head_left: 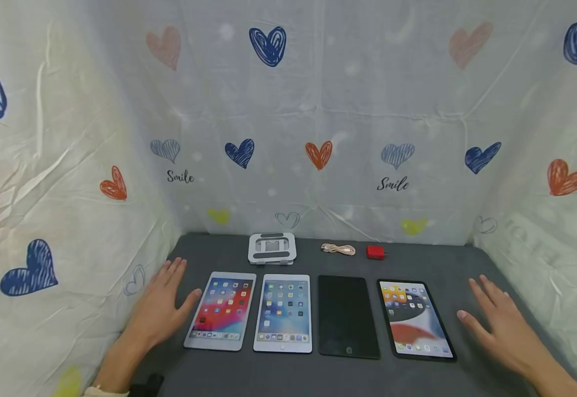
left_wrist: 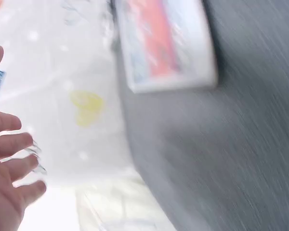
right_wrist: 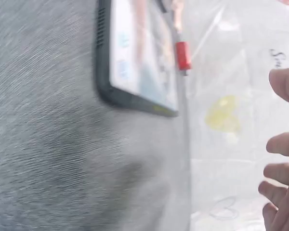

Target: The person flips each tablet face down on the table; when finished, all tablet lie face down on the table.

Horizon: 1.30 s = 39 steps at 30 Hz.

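Wht tablets (head_left: 282,313), blk tablets (head_left: 349,316), dk gry tbl (head_left: 248,375), red plug (head_left: 375,252), heart-print curtain (head_left: 288,91).

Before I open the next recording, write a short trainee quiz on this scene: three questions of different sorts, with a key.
1. Count: how many tablets lie in the row, and how many are lit?
2. True or false: the right hand is gripping a tablet.
3. In the head view, what lies between the folded stand and the red charger?
A) a tablet
B) a coiled cable
C) the right hand

Key: 1. Four; three lit. 2. False. 3. B.
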{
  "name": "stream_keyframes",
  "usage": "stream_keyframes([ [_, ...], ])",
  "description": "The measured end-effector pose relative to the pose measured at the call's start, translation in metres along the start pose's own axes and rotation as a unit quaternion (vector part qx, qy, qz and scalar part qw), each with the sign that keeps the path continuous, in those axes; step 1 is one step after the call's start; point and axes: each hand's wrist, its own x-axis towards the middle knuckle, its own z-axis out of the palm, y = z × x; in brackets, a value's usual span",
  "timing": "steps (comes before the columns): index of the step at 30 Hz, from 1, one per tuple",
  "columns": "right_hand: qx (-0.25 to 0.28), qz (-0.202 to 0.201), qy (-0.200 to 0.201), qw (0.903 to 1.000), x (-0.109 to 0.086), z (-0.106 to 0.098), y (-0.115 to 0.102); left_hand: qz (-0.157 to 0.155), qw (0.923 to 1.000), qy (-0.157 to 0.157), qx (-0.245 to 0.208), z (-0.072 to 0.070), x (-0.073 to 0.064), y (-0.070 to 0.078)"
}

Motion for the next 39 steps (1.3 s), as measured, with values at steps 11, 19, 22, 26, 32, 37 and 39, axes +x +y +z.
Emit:
stream_keyframes([
  [11,0.021,0.086,-0.059,0.9943,0.013,-0.041,-0.027,0.055,0.9741,-0.012,-0.219,-0.013,0.016,0.076],
  [19,0.03,0.14,-0.11,0.9835,0.027,-0.062,-0.045,0.106,0.9227,-0.078,-0.362,-0.002,0.035,0.119],
  [22,0.037,0.158,-0.13,0.9781,0.031,-0.066,-0.051,0.106,0.8989,-0.111,-0.41,0.003,0.04,0.135],
  [26,0.065,0.174,-0.149,0.9712,0.034,-0.066,-0.059,0.091,0.8788,-0.144,-0.446,0.016,0.046,0.157],
  [32,0.098,0.177,-0.148,0.968,0.037,-0.062,-0.064,0.077,0.8502,-0.184,-0.487,0.038,0.056,0.187],
  [37,0.138,0.185,-0.158,0.9601,0.038,-0.06,-0.062,0.064,0.8257,-0.206,-0.521,0.058,0.063,0.211],
  [39,0.16,0.191,-0.17,0.9534,0.038,-0.059,-0.059,0.056,0.8175,-0.213,-0.532,0.066,0.065,0.22],
])
